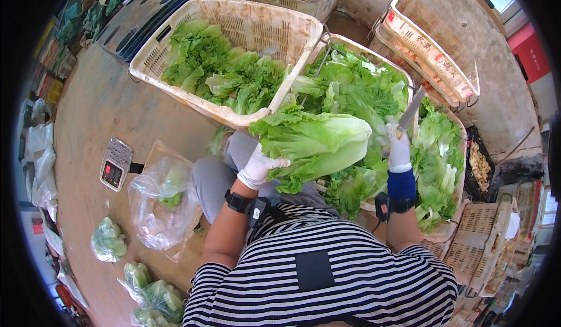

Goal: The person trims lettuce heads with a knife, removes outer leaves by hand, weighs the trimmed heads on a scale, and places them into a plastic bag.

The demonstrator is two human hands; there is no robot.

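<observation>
A long head of lettuce (324,141) lies across in front of me, its pale base pointing right. My left hand (261,167), in a white glove, grips its leafy end. On the other side, my gloved right hand (398,147) holds a knife (412,110) by the handle, blade pointing up and away. The knife is apart from the lettuce base. Beneath and behind my right hand, loose lettuce (359,88) heaps up in a plastic crate (401,71). Left of it, a larger dirty white crate (285,18) contains more lettuce heads (232,73).
A digital scale display (116,164) stands at left, beside a clear plastic bag (162,204) with lettuce inside. Several bagged lettuces (108,239) sit on the floor. At right are another lettuce-filled crate (460,152), stacked crates (475,226) and an upended crate (431,53).
</observation>
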